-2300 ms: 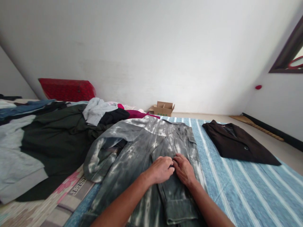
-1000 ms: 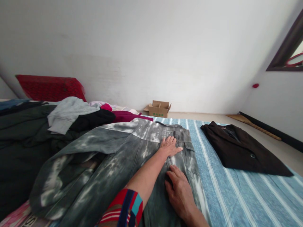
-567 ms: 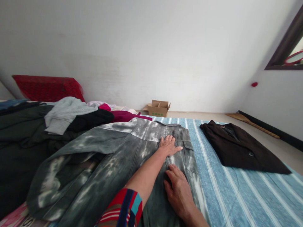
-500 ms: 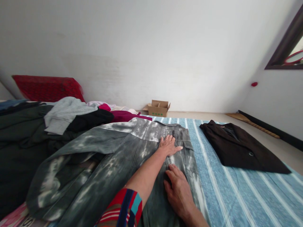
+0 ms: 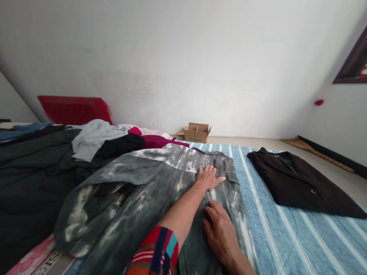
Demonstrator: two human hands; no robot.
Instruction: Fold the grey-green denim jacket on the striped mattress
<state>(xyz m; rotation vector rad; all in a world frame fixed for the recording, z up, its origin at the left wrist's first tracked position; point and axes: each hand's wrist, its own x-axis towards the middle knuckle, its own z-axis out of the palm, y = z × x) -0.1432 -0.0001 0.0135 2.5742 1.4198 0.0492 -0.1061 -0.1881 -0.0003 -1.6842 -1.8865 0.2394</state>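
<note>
A grey, bleach-washed denim jacket (image 5: pixel 149 187) lies spread on the blue striped bed cover (image 5: pixel 289 236). My left hand (image 5: pixel 208 177) rests flat on the jacket's upper part near its collar, fingers stretched out and open. My right hand (image 5: pixel 222 233) lies palm down on the jacket lower down, closer to me, fingers extended on the cloth. Neither hand grips anything. My left arm shows a striped red and blue sleeve (image 5: pixel 157 252).
A folded dark brown jacket (image 5: pixel 298 183) lies to the right on the cover. A heap of clothes (image 5: pixel 57 160) fills the left side, with a red pillow (image 5: pixel 74 109) behind. A small cardboard box (image 5: pixel 196 132) sits on the floor by the wall.
Since 2.3 s ago my hands have parted: the left slid up the jacket, the right stayed lower. Over the last second only the view shifted slightly.
</note>
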